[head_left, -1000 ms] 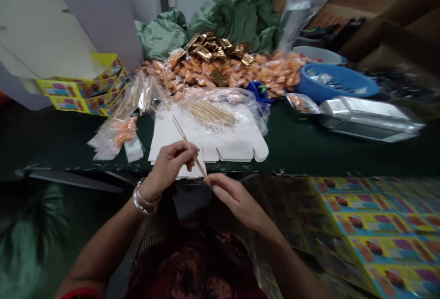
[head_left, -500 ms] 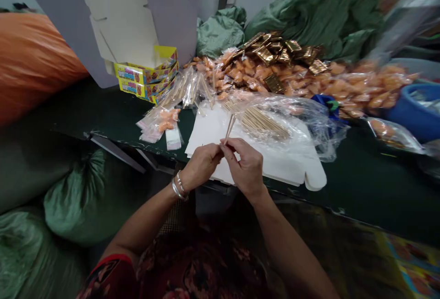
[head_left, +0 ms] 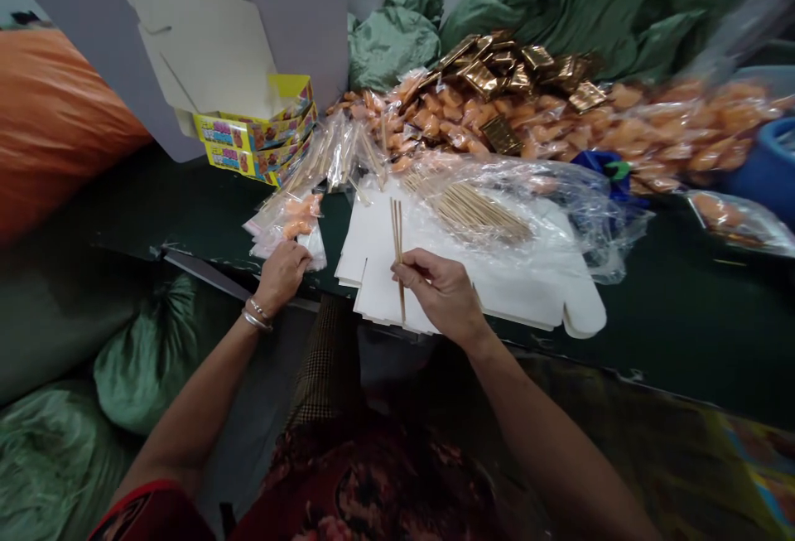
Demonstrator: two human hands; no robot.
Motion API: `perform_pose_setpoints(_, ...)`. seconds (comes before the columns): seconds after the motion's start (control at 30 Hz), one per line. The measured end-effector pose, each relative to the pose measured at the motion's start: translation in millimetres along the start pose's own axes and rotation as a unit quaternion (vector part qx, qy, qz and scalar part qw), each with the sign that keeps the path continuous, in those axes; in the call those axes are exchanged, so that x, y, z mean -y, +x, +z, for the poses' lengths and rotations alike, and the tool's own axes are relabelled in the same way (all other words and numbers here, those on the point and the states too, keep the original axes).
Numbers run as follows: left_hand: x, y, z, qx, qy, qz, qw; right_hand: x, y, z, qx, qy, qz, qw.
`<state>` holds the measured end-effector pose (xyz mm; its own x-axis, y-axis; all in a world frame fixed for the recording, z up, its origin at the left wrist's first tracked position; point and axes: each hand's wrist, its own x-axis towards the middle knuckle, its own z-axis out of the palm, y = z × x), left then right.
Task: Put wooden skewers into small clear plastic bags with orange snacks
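my desk (head_left: 683,301) has a dark green top, crowded along its far side. clear packets of orange pieces (head_left: 639,131) heap across the back, with gold foil packets (head_left: 500,69) piled on them and green sacks (head_left: 391,48) bunched behind. a stack of yellow printed boxes (head_left: 248,139) stands toward the far left corner, below a cream card blank (head_left: 199,36) propped against a grey panel (head_left: 310,19). an orange sack (head_left: 50,118) sits off the left end, a green sack (head_left: 149,359) lies low beside my left arm, and a blue basin (head_left: 770,168) shows at the right of my view. in the middle lies a flat white card sheet (head_left: 534,297), partly under a clear bag (head_left: 577,210) holding a bundle of thin sticks (head_left: 478,214).

half a second ago my hands met over the sticks; now they are apart. my right hand (head_left: 440,292) is alone above the near edge of the white card, its fingers (head_left: 413,266) clamped on thin wooden sticks (head_left: 396,230) that stand nearly upright. my left hand (head_left: 282,276) has gone to the near edge of the desk, on small clear packets (head_left: 289,222); i cannot tell whether its fingers grip them. bare desk stays open right of the card and left of those packets.
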<state>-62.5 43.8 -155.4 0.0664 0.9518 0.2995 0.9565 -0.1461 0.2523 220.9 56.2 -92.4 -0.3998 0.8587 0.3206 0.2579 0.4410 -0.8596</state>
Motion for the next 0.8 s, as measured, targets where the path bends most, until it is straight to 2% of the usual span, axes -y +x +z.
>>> perform_pose_setpoints(0.13, -7, -2, -14.6, -0.038, 0.022, 0.017, 0.999, 3, 4, 2, 0.044, -0.033, 0.017, 0.998)
perform_pose_setpoints(0.23, -15, -12, -30.3, -0.065, 0.067, 0.022, 0.995, 7, 8, 7, 0.115, -0.067, 0.054, 0.990)
perform_pose_setpoints(0.33, -23, -27, -37.3, -0.005, 0.105, 0.015, 0.994, 11, 15, 18, 0.183, -0.108, 0.043, 0.976)
perform_pose_setpoints(0.4, -26, -37, -36.0, 0.046, 0.108, -0.004, 0.993, 15, 20, 28, 0.218, -0.140, 0.021, 0.966)
perform_pose_setpoints(0.47, -27, -46, -32.3, 0.070, 0.093, -0.032, 0.993, 18, 25, 37, 0.267, -0.160, 0.004, 0.950)
perform_pose_setpoints(0.57, -26, -55, -26.3, 0.065, 0.032, -0.065, 0.995, 21, 31, 47, 0.334, -0.158, -0.015, 0.929)
perform_pose_setpoints(0.7, -28, -63, -17.0, 0.011, -0.119, -0.136, 0.983, 15, 33, 55, 0.352, -0.163, -0.009, 0.922)
perform_pose_setpoints(0.73, -30, -64, -13.6, -0.008, -0.181, -0.170, 0.969, 13, 32, 56, 0.350, -0.166, -0.003, 0.922)
perform_pose_setpoints(0.8, -36, -67, -5.4, -0.048, -0.324, -0.245, 0.913, 10, 31, 56, 0.340, -0.172, 0.003, 0.925)
